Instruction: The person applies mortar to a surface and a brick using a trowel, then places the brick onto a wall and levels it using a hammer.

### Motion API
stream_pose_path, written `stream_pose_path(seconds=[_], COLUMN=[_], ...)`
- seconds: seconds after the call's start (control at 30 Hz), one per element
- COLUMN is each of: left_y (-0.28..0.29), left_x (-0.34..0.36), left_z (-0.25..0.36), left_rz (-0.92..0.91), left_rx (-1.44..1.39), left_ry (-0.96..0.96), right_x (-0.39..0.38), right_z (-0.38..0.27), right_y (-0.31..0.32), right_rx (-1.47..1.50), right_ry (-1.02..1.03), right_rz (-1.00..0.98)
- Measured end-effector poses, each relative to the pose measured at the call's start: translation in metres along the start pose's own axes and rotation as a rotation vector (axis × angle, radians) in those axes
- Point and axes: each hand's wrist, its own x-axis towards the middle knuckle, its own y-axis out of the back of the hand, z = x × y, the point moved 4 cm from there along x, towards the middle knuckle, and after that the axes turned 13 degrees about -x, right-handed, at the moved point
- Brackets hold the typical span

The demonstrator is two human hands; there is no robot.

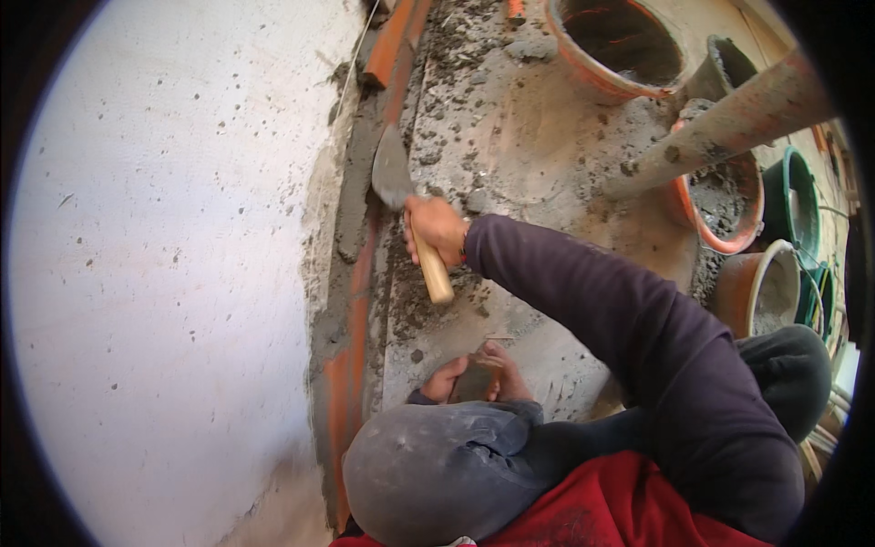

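Note:
My right hand point(436, 228) is closed around the wooden handle point(436, 278) of a trowel, whose metal blade point(392, 169) rests on or just above the mortar strip point(355, 228) over red bricks point(344, 410) along the wall's foot. Low in the middle, beyond my grey knee, what appears to be my left hand point(447, 378) is closed at a dull grey object point(478, 381) that I cannot make out. Bare skin point(503, 372) shows on that object's other side, too unclear to tell as hand or foot.
A white wall point(164, 255) fills the left. Mortar crumbs litter the boards point(510, 137). At the right stand orange buckets point(715, 237), a green bucket point(800, 201), a pale bucket point(766, 292) and a slanting mortar-stained pole point(711, 128). A loose brick point(385, 50) lies at the top.

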Motion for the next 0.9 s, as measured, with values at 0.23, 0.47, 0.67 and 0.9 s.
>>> stream_pose_path(seconds=[0.23, 0.47, 0.67, 0.9], left_y=[-0.062, -0.194, -0.280, -0.372], left_x=[-0.049, -0.015, 0.017, 0.066], left_z=[0.090, 0.156, 0.174, 0.189], left_rz=[0.111, -0.106, -0.107, -0.124], left_rx=[0.287, 0.506, 0.444, 0.673], left_ry=[-0.600, -1.022, -0.942, -0.772], right_x=[-0.140, -0.356, -0.454, -0.404], right_z=[-0.044, -0.123, -0.028, 0.013], right_y=[0.080, 0.201, 0.309, 0.360], right_rx=[-1.227, -1.785, -0.908, -0.561], right_ry=[0.319, 0.307, -0.032, 0.216], right_rz=[-0.089, -0.013, 0.638, 0.839])
